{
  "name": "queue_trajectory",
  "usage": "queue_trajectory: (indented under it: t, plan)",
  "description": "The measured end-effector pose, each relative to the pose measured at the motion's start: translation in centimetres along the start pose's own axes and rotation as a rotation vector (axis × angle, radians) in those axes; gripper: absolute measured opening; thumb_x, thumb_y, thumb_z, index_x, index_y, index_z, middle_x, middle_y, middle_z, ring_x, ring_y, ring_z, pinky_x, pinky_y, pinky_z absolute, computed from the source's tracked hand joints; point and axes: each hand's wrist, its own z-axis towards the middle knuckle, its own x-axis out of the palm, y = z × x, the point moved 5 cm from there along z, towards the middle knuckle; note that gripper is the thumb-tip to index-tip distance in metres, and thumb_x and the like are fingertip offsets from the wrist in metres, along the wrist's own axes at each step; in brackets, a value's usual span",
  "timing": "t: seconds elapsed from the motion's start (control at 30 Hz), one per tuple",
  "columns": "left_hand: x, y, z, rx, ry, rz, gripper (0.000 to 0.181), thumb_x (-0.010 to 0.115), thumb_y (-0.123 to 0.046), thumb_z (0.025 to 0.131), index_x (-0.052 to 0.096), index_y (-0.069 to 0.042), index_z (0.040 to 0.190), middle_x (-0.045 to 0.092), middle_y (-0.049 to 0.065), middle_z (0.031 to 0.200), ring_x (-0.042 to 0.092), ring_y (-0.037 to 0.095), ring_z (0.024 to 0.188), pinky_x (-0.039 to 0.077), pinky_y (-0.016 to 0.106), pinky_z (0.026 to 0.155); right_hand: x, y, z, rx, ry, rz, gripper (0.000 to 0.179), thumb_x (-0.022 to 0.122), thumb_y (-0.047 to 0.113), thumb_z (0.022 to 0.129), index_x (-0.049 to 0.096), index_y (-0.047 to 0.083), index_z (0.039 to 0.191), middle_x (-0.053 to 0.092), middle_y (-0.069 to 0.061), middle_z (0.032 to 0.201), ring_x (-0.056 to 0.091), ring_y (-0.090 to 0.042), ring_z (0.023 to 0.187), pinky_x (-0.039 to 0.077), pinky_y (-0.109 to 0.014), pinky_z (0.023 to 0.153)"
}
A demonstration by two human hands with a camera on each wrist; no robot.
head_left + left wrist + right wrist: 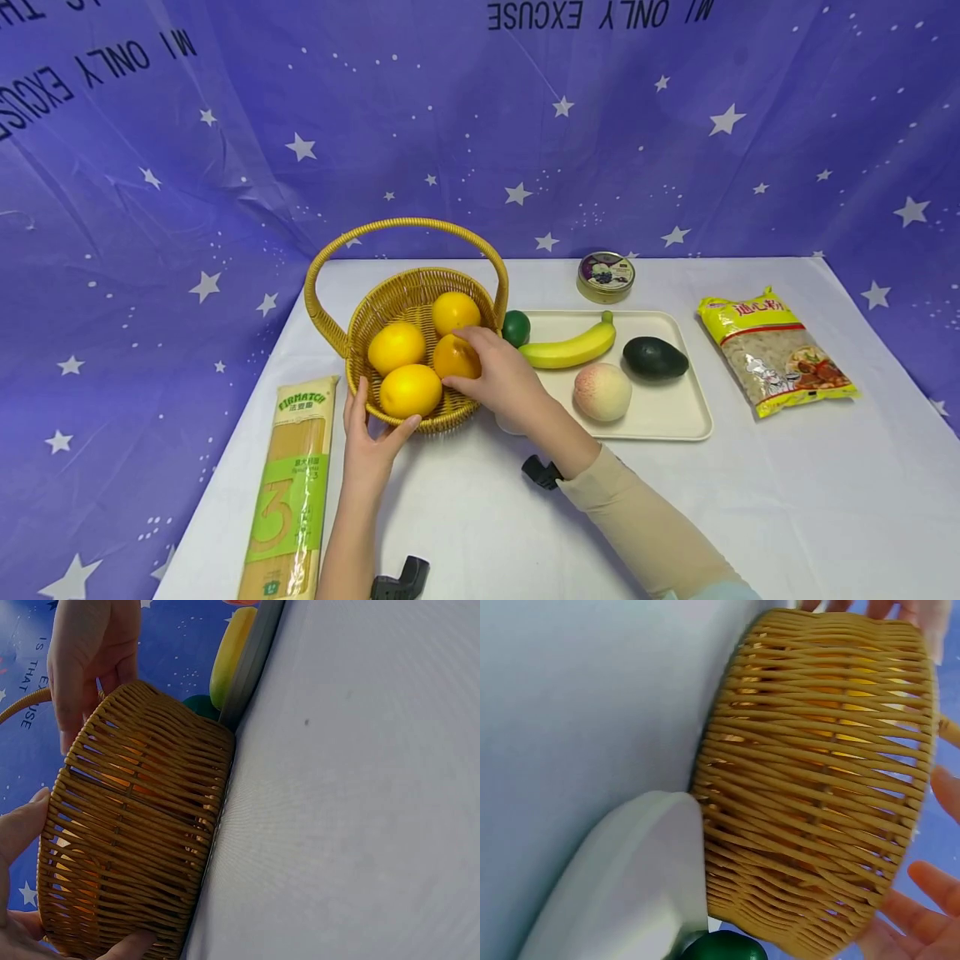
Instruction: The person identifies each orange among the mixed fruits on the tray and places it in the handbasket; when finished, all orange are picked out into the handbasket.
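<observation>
A woven wicker basket (360, 333) with a tall arched handle stands on the table, holding lemons (411, 391) and a rounder yellow-orange fruit (456, 313). My left hand (371, 446) grips its front left side, thumb at the rim; in the left wrist view, fingers (131, 946) spread over the weave. Inside the basket's right half, my right hand (504, 375) holds a glossy dark-orange fruit (454, 358) between thumb and fingers. In the right wrist view the basket wall (817, 780) hides that fruit, and fingers (922, 919) show beyond the rim.
Right of the basket, a cream tray (675, 417) carries a banana (570, 348), a peach (602, 392), an avocado (655, 358) and a dark green round item (516, 328). A round tin (606, 277) stands behind it. Spaghetti (288, 492) lies left, a pasta bag (776, 354) right.
</observation>
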Motion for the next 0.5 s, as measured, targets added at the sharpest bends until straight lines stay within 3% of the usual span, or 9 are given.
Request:
queue_trajectory:
  t: [0.17,0.4,0.5]
  plan:
    - [0.1,-0.1,0.2,-0.003,0.003,-0.001,0.100,0.079,-0.014,0.082,0.012,-0.019,0.157,-0.007,0.002,0.160,0.006,0.027,0.144,0.031,0.049,0.109,-1.3,-0.3,-0.8,0.015,-0.034,0.085,0.067,0.076,0.045,0.081,0.052,0.016,0.137,0.051,-0.001,0.138,0.050,-0.018,0.124,0.042,-0.036,0.102]
    - [0.0,0.1,0.2,-0.022,0.001,0.004,0.101,0.079,-0.016,0.082,0.011,-0.020,0.157,-0.008,0.001,0.160,0.003,0.026,0.145,0.030,0.048,0.110,-4.5,-0.5,-3.0,-0.019,-0.106,0.167,0.068,0.077,0.042,0.081,0.051,0.018,0.139,0.051,0.001,0.138,0.056,-0.022,0.115,0.052,-0.034,0.089]
    - [-0.1,0.2,0.0,-0.037,-0.005,0.020,0.101,0.078,-0.017,0.083,0.009,-0.020,0.157,-0.010,0.002,0.160,0.003,0.027,0.145,0.031,0.047,0.109,-6.1,-0.7,-4.0,-0.033,-0.145,0.173,0.068,0.078,0.039,0.081,0.051,0.019,0.139,0.051,0.001,0.139,0.053,-0.020,0.120,0.052,-0.032,0.090]
